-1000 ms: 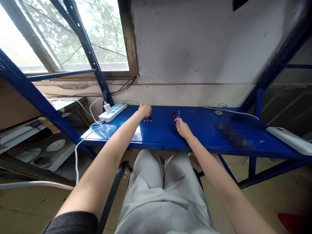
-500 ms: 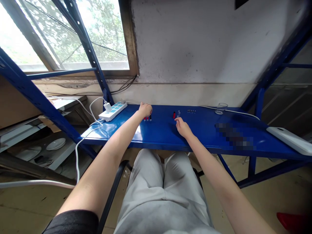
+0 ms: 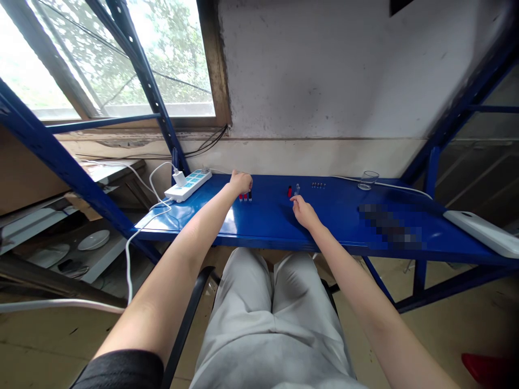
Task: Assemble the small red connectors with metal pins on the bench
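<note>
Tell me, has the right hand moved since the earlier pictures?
No, not that I can see: the right hand keeps the same place against the front edge of the blue table.

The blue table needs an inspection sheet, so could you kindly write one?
Surface: blue table, glossy.
Things: red pieces and a black piece below the left hand; separate red piece, clear piece and row of tiny pieces beyond the right hand.
Clutter: drinking glass, white object at right.
Hands: grip unclear in both.
Cables: white cable and power strip at left; another cable at back right.
Surroundings: window, wall, blue frame.
</note>
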Demonstrator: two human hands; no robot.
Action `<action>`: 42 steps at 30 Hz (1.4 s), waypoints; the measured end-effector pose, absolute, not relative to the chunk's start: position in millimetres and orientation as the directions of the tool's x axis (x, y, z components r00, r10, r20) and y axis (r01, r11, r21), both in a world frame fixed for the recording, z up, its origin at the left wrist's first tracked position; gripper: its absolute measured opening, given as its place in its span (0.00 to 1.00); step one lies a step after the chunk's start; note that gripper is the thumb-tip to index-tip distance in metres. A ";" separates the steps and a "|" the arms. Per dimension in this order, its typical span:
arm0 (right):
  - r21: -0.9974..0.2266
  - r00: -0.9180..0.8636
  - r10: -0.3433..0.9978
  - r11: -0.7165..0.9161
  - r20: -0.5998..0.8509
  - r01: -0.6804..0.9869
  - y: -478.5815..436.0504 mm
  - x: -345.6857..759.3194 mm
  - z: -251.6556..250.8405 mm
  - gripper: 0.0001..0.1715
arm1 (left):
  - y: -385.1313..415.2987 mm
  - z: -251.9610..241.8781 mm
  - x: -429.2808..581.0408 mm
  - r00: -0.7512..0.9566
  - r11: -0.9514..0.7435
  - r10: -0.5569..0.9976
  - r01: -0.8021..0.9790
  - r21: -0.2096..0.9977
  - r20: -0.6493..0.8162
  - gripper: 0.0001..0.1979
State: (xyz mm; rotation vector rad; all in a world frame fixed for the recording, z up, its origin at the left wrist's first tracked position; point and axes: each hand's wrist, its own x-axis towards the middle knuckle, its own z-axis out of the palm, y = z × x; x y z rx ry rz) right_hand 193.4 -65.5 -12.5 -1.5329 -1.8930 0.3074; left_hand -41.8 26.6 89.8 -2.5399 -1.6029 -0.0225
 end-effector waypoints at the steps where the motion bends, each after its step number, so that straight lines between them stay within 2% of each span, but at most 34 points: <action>1: -0.567 -0.081 0.934 0.279 0.349 0.775 -65.6 193.4 -12.5 0.21 | 27.5 89.5 -41.9 0.430 -0.421 0.899 0.901 -0.105 0.087 0.06; 9: -0.560 -0.080 0.933 0.277 0.350 0.781 -65.6 193.4 -12.8 0.21 | 30.2 91.8 -42.2 0.433 -0.424 0.894 0.901 -0.096 0.119 0.08; 16: -0.527 -0.090 0.929 0.282 0.360 0.802 -67.7 192.2 -10.3 0.21 | 16.4 97.6 -21.9 0.561 -0.561 0.784 0.824 -0.084 0.266 0.11; 21: -0.481 -0.002 0.897 0.240 0.443 0.843 -68.9 192.2 -9.4 0.17 | -0.6 84.8 7.7 0.658 -0.663 0.702 0.743 -0.087 0.271 0.14; 27: -0.564 0.155 0.879 0.146 0.451 0.812 -67.8 195.2 -9.8 0.15 | -13.0 54.6 30.2 0.704 -0.689 0.686 0.710 -0.146 0.184 0.17; 32: -0.621 0.239 0.864 0.103 0.443 0.777 -67.4 196.2 -9.2 0.13 | -15.1 33.7 37.4 0.652 -0.648 0.729 0.755 -0.097 0.209 0.21; 42: -0.634 0.285 0.857 0.061 0.429 0.771 -69.7 195.0 -5.7 0.14 | -15.0 13.9 58.4 0.534 -0.571 0.792 0.819 0.050 0.297 0.32</action>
